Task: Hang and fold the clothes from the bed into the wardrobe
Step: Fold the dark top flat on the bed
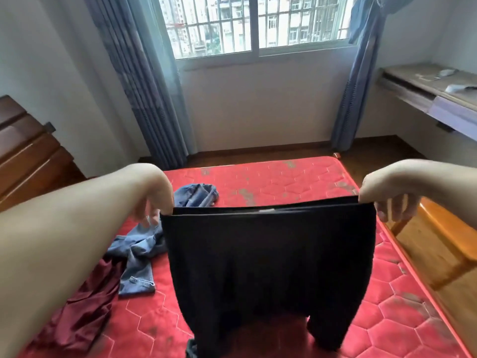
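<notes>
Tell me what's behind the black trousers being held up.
Behind the black trousers, stretched between left hand and right hand, lies the red mattress. The mattress's middle is covered, so anything there is unseen.

Trousers (268, 267) hang mid-frame above bed (296, 182), waistband stretched between left hand (152, 202) and right hand (387, 200). Denim garments (139, 257) on bed left of trousers; another garment (85, 311) nearer, far left. Window (253, 24) behind bed, curtains (144, 81) either side. Bench (444, 91) against right wall.
</notes>
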`<state>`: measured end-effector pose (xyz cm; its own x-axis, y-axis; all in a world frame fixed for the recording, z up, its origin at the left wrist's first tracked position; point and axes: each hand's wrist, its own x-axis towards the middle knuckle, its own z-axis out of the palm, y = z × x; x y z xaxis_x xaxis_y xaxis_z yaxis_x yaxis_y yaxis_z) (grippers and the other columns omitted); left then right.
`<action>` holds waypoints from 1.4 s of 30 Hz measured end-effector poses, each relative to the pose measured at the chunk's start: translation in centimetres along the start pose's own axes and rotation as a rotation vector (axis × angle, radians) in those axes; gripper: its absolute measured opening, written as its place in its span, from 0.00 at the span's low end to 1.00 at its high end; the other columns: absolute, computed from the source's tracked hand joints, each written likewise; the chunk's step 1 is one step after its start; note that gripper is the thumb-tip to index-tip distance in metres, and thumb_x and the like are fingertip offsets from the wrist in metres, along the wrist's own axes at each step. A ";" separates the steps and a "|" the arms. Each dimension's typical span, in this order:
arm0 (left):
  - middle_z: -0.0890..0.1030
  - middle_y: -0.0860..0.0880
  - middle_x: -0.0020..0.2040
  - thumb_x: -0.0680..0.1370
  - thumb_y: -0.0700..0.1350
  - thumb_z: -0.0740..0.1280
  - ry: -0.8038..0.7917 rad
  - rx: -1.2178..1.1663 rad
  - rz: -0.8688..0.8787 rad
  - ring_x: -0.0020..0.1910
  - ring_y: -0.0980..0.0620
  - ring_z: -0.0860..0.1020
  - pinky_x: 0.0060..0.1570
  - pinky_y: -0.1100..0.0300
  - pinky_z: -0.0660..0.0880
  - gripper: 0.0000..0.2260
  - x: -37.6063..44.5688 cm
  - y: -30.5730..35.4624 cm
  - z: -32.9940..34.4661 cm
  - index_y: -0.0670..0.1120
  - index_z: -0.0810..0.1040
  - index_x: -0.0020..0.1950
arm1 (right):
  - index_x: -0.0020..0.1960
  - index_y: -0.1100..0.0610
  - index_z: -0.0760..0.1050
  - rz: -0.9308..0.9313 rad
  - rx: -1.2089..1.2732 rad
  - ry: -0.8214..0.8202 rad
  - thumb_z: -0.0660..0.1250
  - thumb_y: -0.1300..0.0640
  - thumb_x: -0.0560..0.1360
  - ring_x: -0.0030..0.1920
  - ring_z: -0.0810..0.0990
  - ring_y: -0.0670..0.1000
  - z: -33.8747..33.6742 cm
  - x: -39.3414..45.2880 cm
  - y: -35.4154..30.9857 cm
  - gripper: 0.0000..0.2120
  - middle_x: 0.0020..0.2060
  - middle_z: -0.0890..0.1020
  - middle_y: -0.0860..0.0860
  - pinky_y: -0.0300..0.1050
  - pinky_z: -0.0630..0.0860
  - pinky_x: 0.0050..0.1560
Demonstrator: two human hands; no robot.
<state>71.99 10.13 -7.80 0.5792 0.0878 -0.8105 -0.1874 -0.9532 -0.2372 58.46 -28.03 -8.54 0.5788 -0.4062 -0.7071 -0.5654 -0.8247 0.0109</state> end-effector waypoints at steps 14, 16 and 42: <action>0.78 0.50 0.53 0.79 0.38 0.49 0.897 -1.641 0.688 0.43 0.51 0.74 0.48 0.52 0.74 0.24 0.0 5.5 -14.8 0.59 0.79 0.57 | 0.62 0.50 0.76 -0.430 1.386 0.643 0.49 0.58 0.78 0.50 0.77 0.57 -12.8 4.9 -9.1 0.20 0.54 0.78 0.53 0.52 0.76 0.42; 0.75 0.51 0.56 0.80 0.36 0.50 1.120 -1.533 0.790 0.36 0.56 0.71 0.33 0.68 0.73 0.24 -2.6 4.5 -17.0 0.56 0.77 0.65 | 0.64 0.52 0.75 -0.538 1.259 0.896 0.51 0.56 0.76 0.49 0.75 0.55 -16.0 3.0 -8.7 0.21 0.53 0.77 0.52 0.48 0.72 0.47; 0.61 0.46 0.75 0.73 0.54 0.64 0.445 0.113 0.283 0.73 0.44 0.61 0.68 0.47 0.63 0.34 36.2 14.7 43.8 0.55 0.57 0.78 | 0.76 0.51 0.58 -0.136 -0.302 0.284 0.64 0.44 0.71 0.74 0.59 0.58 51.9 27.8 4.3 0.37 0.75 0.59 0.55 0.58 0.64 0.67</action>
<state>55.49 11.93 -64.11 0.7690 -0.3228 -0.5517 -0.4553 -0.8824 -0.1184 41.63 -22.42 -64.85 0.7990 -0.3430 -0.4940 -0.2997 -0.9392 0.1674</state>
